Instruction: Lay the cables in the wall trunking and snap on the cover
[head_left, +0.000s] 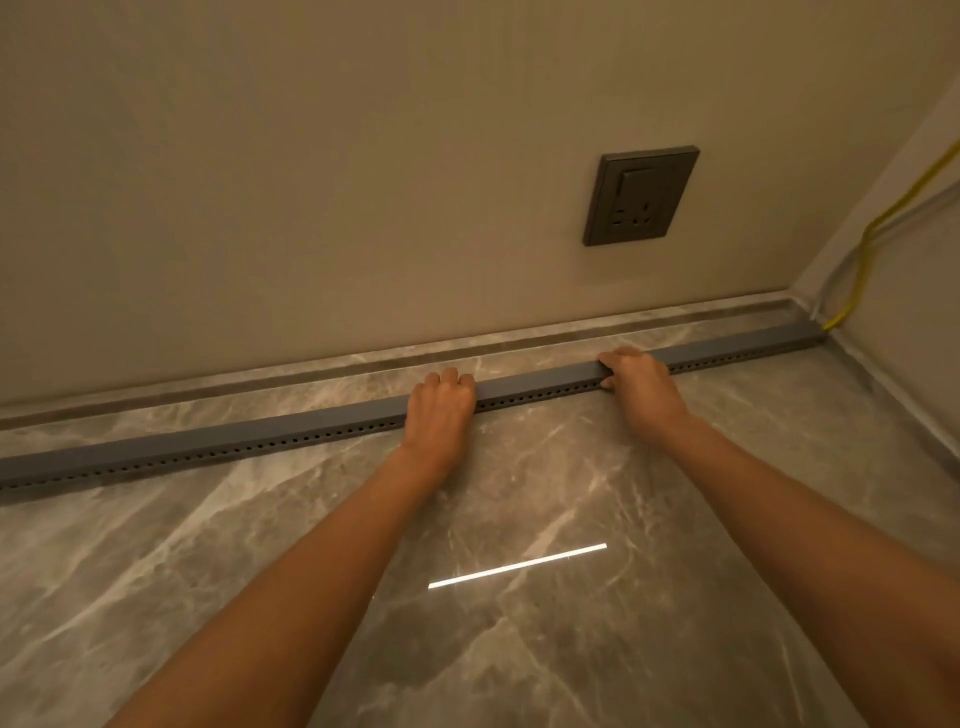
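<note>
A long grey trunking (208, 447) with a row of small holes along its front side lies on the marble floor, a short way out from the wall. Its flat cover sits on top along the whole visible length. My left hand (441, 405) rests over the trunking near its middle, fingers curled on the top. My right hand (636, 384) grips it further right, thumb on the front side and fingers over the top. A yellow cable (862, 260) and a pale grey cable (831, 280) come out of the trunking's right end and run up the corner.
A dark wall socket with a switch (640, 196) sits on the beige wall above the trunking. A marble skirting (311, 371) runs along the wall's foot. A side wall (914, 291) meets it at the right corner. A bright light strip reflects on the floor (517, 566).
</note>
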